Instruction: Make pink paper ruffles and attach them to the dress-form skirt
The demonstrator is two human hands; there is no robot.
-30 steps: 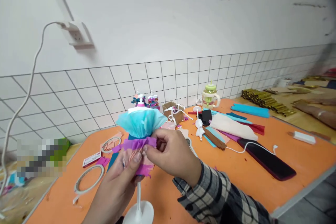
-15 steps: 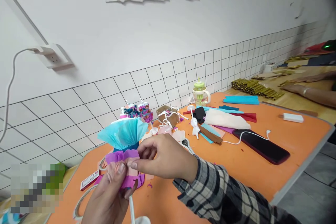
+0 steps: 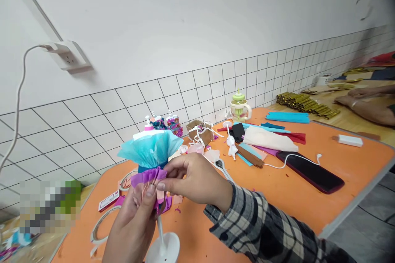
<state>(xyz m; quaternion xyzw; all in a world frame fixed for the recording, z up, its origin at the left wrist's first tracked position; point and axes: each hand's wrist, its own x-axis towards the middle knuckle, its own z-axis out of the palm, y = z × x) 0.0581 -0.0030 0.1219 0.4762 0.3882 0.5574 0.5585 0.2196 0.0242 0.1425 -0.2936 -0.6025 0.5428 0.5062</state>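
Observation:
My left hand is closed around the upper stem of a white plastic stand with a round base, its thumb pressing on gathered crepe paper in purple and pale pink. From the right, my right hand pinches the same paper between thumb and fingers. Just above the hands a light blue pleated paper ruffle fans out over a darker blue band. Part of the stem and the lower paper edge are hidden behind my left fingers.
Tape rolls and a small box lie at left. Scissors, a cardboard box, folded crepe paper, a phone and a lidded cup stand or lie beyond. Another person's hands rest at far right.
The purple and pink paper is now gathered into tighter pleats under my fingers. The view has shifted slightly, and more of the stand's round base shows.

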